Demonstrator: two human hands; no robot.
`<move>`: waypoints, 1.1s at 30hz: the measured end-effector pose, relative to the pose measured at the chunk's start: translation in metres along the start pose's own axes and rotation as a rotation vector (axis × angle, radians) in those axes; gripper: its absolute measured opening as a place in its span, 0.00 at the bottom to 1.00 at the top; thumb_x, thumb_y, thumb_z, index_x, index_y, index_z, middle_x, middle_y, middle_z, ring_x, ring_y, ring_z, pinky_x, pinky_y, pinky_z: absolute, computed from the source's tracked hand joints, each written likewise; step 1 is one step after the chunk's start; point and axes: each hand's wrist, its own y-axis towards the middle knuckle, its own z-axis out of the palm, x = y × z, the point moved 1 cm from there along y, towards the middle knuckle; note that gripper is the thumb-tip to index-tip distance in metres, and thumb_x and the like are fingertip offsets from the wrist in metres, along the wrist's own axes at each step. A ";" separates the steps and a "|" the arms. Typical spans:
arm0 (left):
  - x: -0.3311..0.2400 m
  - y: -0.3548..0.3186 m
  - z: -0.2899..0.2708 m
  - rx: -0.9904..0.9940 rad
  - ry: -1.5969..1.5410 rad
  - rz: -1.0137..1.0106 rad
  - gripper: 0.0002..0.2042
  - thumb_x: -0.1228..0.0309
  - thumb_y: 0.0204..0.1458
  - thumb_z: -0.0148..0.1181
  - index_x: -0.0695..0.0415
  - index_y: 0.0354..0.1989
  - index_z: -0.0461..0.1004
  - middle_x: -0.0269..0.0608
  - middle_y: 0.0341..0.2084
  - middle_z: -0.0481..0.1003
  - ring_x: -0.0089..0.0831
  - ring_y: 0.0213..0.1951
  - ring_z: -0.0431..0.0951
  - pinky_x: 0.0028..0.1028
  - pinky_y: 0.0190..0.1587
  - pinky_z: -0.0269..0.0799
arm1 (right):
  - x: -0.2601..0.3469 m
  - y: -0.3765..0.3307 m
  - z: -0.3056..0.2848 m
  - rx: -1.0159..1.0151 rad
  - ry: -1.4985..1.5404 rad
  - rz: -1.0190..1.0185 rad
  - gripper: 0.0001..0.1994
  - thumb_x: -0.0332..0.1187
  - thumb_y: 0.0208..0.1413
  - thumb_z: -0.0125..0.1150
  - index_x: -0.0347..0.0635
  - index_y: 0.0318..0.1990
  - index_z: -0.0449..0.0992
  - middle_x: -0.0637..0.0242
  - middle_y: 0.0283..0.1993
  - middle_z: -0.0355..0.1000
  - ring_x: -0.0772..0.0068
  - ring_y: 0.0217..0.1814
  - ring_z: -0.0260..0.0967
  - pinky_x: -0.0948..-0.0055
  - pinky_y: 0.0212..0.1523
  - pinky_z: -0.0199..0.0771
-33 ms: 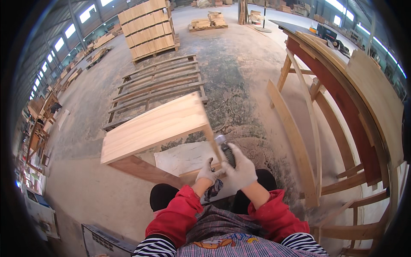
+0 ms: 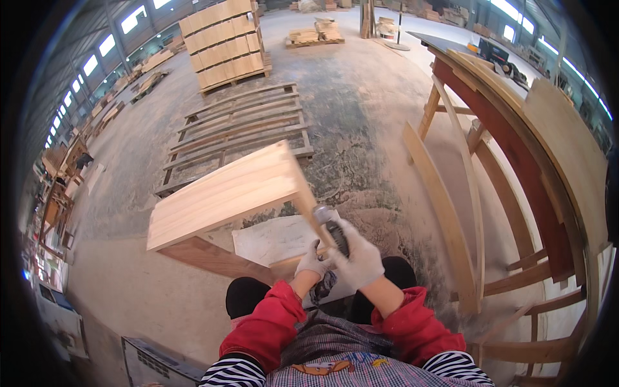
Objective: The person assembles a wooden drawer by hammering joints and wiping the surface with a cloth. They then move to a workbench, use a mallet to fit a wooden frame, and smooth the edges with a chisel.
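Observation:
A pale, open wooden box frame (image 2: 222, 192) leans in front of me, its near corner close to my knees. My left hand (image 2: 313, 264), in a whitish glove with a dark thumb tip, is closed at that corner. A crumpled dark cloth (image 2: 324, 287) shows just below its fingers. My gloved right hand (image 2: 361, 258) is wrapped round a short tool (image 2: 337, 237) with a ribbed black grip and a silver metal head. That head is blurred and lies against or very near the frame's right-hand panel; contact cannot be made out.
A white sheet (image 2: 267, 238) lies on the floor under the frame. Beyond it is a slatted pallet (image 2: 242, 132), with a tall stack of boards (image 2: 222, 45) behind. On the right stands a long wooden workbench (image 2: 509, 122), a plank (image 2: 445, 219) leaning by its legs.
The box frame has shifted slightly left, its right-hand panel tilting. My right hand and the tool have moved a little left and closer to the panel. My left hand stays nearly in place.

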 end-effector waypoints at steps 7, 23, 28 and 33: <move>0.027 -0.013 -0.036 -0.176 -0.102 -0.096 0.32 0.52 0.50 0.62 0.60 0.59 0.64 0.49 0.52 0.71 0.41 0.54 0.70 0.33 0.55 0.65 | 0.022 0.016 0.062 0.331 0.179 -0.280 0.27 0.38 0.51 0.61 0.44 0.60 0.65 0.48 0.47 0.72 0.48 0.47 0.72 0.61 0.48 0.72; -0.053 -0.059 -0.263 -0.079 -1.607 -0.123 0.22 0.50 0.51 0.56 0.60 0.40 0.73 0.52 0.26 0.76 0.46 0.24 0.77 0.41 0.31 0.76 | -0.196 0.020 0.001 -0.538 1.606 0.874 0.05 0.39 0.52 0.65 0.54 0.32 0.76 0.79 0.20 0.67 0.86 0.15 0.60 0.86 0.13 0.63; -0.079 -0.072 -0.243 -0.009 -1.895 0.035 0.24 0.52 0.51 0.57 0.59 0.49 0.70 0.51 0.39 0.75 0.46 0.37 0.77 0.47 0.44 0.74 | -0.206 0.013 0.000 -0.556 1.522 0.902 0.05 0.39 0.54 0.63 0.53 0.31 0.76 0.80 0.21 0.66 0.85 0.17 0.62 0.87 0.16 0.66; 0.018 -0.027 -0.178 -0.150 -2.153 0.255 0.17 0.57 0.56 0.53 0.59 0.42 0.74 0.43 0.29 0.77 0.37 0.31 0.77 0.38 0.34 0.75 | -0.214 0.020 0.001 -0.281 1.413 0.913 0.09 0.43 0.52 0.65 0.54 0.29 0.72 0.76 0.23 0.69 0.81 0.16 0.62 0.84 0.13 0.63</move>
